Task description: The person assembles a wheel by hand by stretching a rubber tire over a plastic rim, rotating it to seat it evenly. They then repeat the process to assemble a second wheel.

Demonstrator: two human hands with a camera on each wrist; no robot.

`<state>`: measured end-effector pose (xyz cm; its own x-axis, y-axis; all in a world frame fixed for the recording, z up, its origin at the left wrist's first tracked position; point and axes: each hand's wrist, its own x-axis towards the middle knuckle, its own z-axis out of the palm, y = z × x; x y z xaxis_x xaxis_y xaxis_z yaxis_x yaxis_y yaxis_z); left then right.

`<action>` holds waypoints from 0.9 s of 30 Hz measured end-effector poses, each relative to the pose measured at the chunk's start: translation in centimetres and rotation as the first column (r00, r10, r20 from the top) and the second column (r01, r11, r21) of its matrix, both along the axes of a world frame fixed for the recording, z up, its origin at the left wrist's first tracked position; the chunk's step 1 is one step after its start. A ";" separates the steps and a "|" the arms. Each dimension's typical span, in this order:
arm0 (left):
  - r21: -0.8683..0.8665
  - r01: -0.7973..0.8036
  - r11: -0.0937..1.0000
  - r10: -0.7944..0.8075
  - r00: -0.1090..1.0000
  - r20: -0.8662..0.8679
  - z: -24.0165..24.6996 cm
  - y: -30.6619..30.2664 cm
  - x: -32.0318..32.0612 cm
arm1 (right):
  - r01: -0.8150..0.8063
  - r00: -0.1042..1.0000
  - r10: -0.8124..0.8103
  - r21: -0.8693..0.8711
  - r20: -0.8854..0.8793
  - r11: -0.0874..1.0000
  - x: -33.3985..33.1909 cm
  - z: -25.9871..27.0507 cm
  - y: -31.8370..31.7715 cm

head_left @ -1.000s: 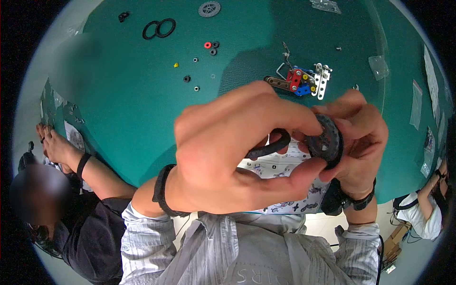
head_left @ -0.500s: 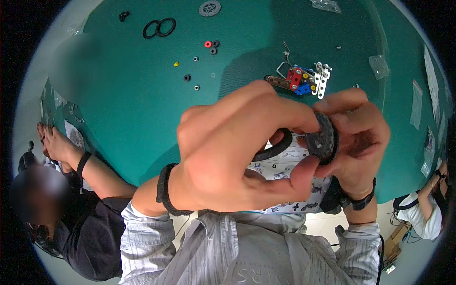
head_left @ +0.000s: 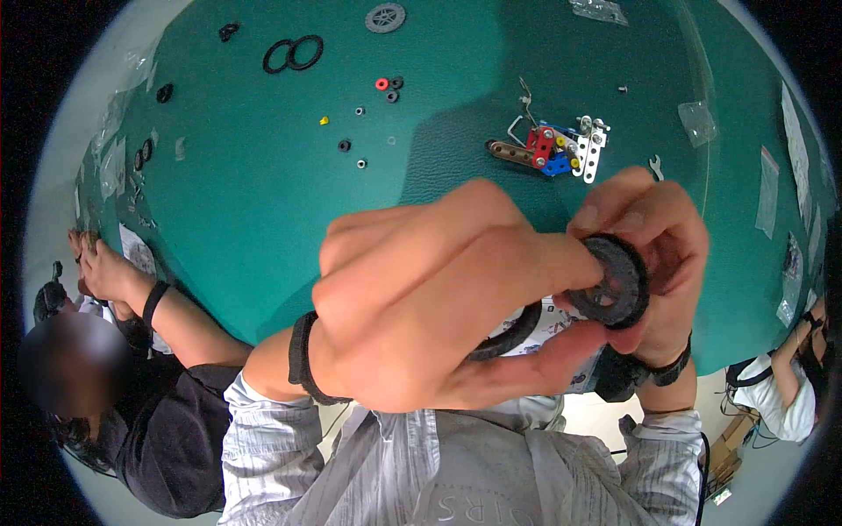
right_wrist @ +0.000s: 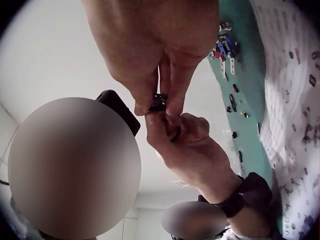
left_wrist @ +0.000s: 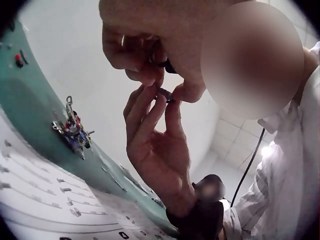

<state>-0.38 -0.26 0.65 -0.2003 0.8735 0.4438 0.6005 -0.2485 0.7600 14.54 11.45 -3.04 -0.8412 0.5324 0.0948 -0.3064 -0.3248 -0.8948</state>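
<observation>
In the head view my left hand and right hand meet over the front of the table. Between their fingertips they pinch a small wheel, a grey hub with a black tyre round it. My left thumb and index finger press on its near face, while the right fingers grip its far side and rim. A loose black rubber tyre hangs inside the curl of my left hand, partly hidden by it. In the right wrist view the wheel shows edge-on between the fingertips.
A part-built metal model with red, blue and silver plates lies beyond the hands, near a small wrench. Further off are two black tyres, a grey hub and several small collars and nuts. Printed sheets lie below the hands.
Both hands have dropped slightly toward the body. The wheel has turned so its face shows more to the head camera, and the right fingers have shifted along its rim.
</observation>
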 end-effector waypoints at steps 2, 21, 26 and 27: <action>-0.015 0.023 1.000 -0.023 0.999 -0.037 0.3 -0.1 -0.1 | 0.016 1.000 -0.014 -0.109 0.018 0.994 -0.1 0.3 -0.3; 0.082 0.044 0.996 -0.038 0.997 -0.072 -0.4 -0.5 0.5 | -0.055 0.994 0.038 -0.179 -0.102 0.982 -0.4 -0.3 -0.2; 0.083 -0.026 0.996 0.019 0.997 0.078 -0.4 -0.4 1.3 | -0.053 0.998 0.045 -0.247 -0.036 0.968 -0.1 0.5 -0.3; 0.071 -0.035 0.997 0.028 0.995 0.101 -0.3 -0.4 1.4 | -0.051 0.999 0.046 -0.256 -0.027 0.965 -0.1 0.6 -0.3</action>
